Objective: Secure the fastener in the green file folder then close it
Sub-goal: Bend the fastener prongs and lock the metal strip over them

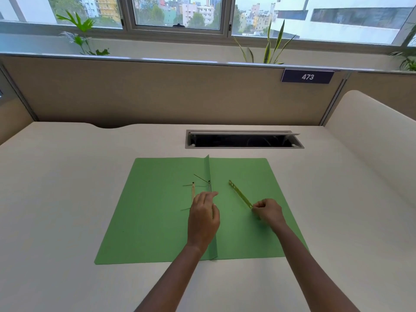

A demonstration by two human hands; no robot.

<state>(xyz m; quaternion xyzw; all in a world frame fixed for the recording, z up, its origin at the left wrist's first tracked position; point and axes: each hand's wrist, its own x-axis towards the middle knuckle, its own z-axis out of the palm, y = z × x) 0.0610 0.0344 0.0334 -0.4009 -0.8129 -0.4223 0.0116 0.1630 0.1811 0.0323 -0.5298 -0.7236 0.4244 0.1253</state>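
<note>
The green file folder [157,221] lies open and flat on the desk, its spine fold [208,167] running down the middle. Two thin fastener prongs [209,184] stick up beside the spine, with a pale strip [193,192] and thin dark strands just left of them. My left hand [203,219] hovers over the lower part of the fastener, fingers loosely curled, and hides what is beneath it. My right hand [267,210] pinches the near end of a long yellow-green perforated fastener bar [239,193], which slants up and left over the right flap.
An open cable slot [244,140] is set in the white desk [67,188] behind the folder. A beige partition with a "473" label [307,77] closes the back. A curved white divider [371,131] rises at the right.
</note>
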